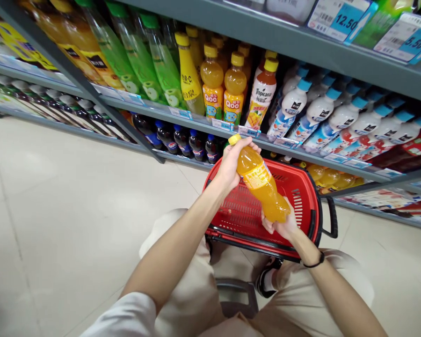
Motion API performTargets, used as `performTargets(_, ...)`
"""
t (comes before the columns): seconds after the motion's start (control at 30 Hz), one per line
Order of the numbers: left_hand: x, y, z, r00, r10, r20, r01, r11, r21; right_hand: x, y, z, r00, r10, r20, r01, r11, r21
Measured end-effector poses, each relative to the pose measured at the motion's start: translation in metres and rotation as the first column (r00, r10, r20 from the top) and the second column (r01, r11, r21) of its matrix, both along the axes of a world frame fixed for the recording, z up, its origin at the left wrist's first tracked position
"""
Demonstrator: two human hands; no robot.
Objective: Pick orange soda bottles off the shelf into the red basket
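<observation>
Bottom of frame: knees in beige trousers, person crouched or seated low, both forearms reaching up toward centre. Black wristband on the right wrist.

Centre: right hand cupped under the base of an orange drink bottle, fingers closed around its bottom end. Left hand wrapped around the neck and shoulder, just below the yellow cap. Bottle tilted, cap toward upper left, base toward lower right, held in the air over a red basket; not touching it, as far as I can tell. Cap looks to be on.

Judgement: the hold is steady at both ends. The lower hand should bear the weight and the upper one only steer, since the plastic is smooth. Keep the label facing up.

Behind the basket: its black handle at right, pale tiled floor at left.

Upper frame: shelves. Dark cola bottles low, Qoo orange bottles above them, Tropicana bottle, white blue-capped bottles to the right, green bottles upper left.
</observation>
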State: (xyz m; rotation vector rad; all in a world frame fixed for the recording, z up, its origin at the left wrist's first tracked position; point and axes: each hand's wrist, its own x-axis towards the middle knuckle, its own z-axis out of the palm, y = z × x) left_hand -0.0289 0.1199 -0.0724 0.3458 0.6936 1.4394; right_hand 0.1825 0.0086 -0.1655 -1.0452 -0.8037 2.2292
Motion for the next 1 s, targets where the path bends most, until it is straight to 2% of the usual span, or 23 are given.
performTargets(0.1, -0.002, -0.002, 0.003, 0.998, -0.018, -0.066, 0.022, 0.998, 0.062, -0.001, 0.007, 0.002, 0.971, -0.036, 0.237, 0.0, 0.989, 0.149)
performTargets(0.17, 0.002, -0.008, 0.002, 0.971, -0.069, -0.228, 0.101, 0.986, 0.13, -0.001, 0.014, 0.006, 0.923, -0.141, 0.358, 0.049, 0.966, 0.254)
performTargets(0.2, 0.006, -0.013, 0.001, 0.933, -0.102, -0.346, 0.163, 0.975, 0.153, -0.001, 0.018, 0.01, 0.897, -0.209, 0.39, 0.08, 0.943, 0.322)
performTargets(0.23, 0.011, -0.019, -0.002, 0.868, -0.137, -0.477, 0.242, 0.956, 0.166, 0.0, 0.022, 0.016, 0.87, -0.279, 0.406, 0.104, 0.91, 0.402)
performTargets(0.3, 0.024, -0.032, -0.013, 0.679, -0.195, -0.708, 0.418, 0.896, 0.154, 0.004, 0.029, 0.029, 0.819, -0.43, 0.381, 0.142, 0.794, 0.59)
performTargets(0.37, 0.038, -0.044, -0.027, 0.471, -0.219, -0.855, 0.573, 0.812, 0.107, 0.011, 0.033, 0.041, 0.779, -0.525, 0.344, 0.144, 0.683, 0.716)
performTargets(0.4, 0.044, -0.048, -0.035, 0.394, -0.222, -0.892, 0.618, 0.782, 0.078, 0.016, 0.034, 0.045, 0.769, -0.535, 0.349, 0.112, 0.65, 0.751)
performTargets(0.43, 0.049, -0.05, -0.042, 0.343, -0.238, -0.909, 0.652, 0.757, 0.047, 0.02, 0.035, 0.048, 0.761, -0.529, 0.376, 0.049, 0.625, 0.779)
performTargets(0.5, 0.057, -0.052, -0.054, 0.298, -0.282, -0.912, 0.69, 0.724, 0.002, 0.03, 0.035, 0.048, 0.738, -0.484, 0.471, -0.14, 0.573, 0.807)
performTargets(0.6, 0.065, -0.052, -0.066, 0.255, -0.352, -0.901, 0.747, 0.663, -0.047, 0.041, 0.033, 0.045, 0.647, -0.454, 0.613, -0.44, 0.433, 0.786)
performTargets(0.67, 0.07, -0.052, -0.073, 0.213, -0.384, -0.899, 0.792, 0.607, -0.072, 0.046, 0.033, 0.045, 0.563, -0.444, 0.697, -0.594, 0.369, 0.715)
performTargets(0.7, 0.072, -0.052, -0.075, 0.191, -0.394, -0.899, 0.812, 0.578, -0.081, 0.048, 0.032, 0.047, 0.505, -0.428, 0.749, -0.663, 0.362, 0.655)
performTargets(0.77, 0.077, -0.054, -0.081, 0.148, -0.403, -0.903, 0.842, 0.53, -0.098, 0.051, 0.031, 0.053, 0.374, -0.372, 0.85, -0.769, 0.388, 0.508)
performTargets(0.87, 0.082, -0.054, -0.087, 0.091, -0.395, -0.914, 0.861, 0.493, -0.128, 0.053, 0.028, 0.062, 0.201, -0.298, 0.933, -0.859, 0.405, 0.314)
performTargets(0.93, 0.084, -0.054, -0.089, 0.051, -0.375, -0.926, 0.858, 0.491, -0.151, 0.052, 0.027, 0.065, 0.139, -0.261, 0.955, -0.884, 0.402, 0.239)
performTargets(1.0, 0.086, -0.053, -0.091, 0.009, -0.344, -0.939, 0.845, 0.505, -0.177, 0.051, 0.026, 0.065, 0.117, -0.23, 0.966, -0.897, 0.394, 0.202)
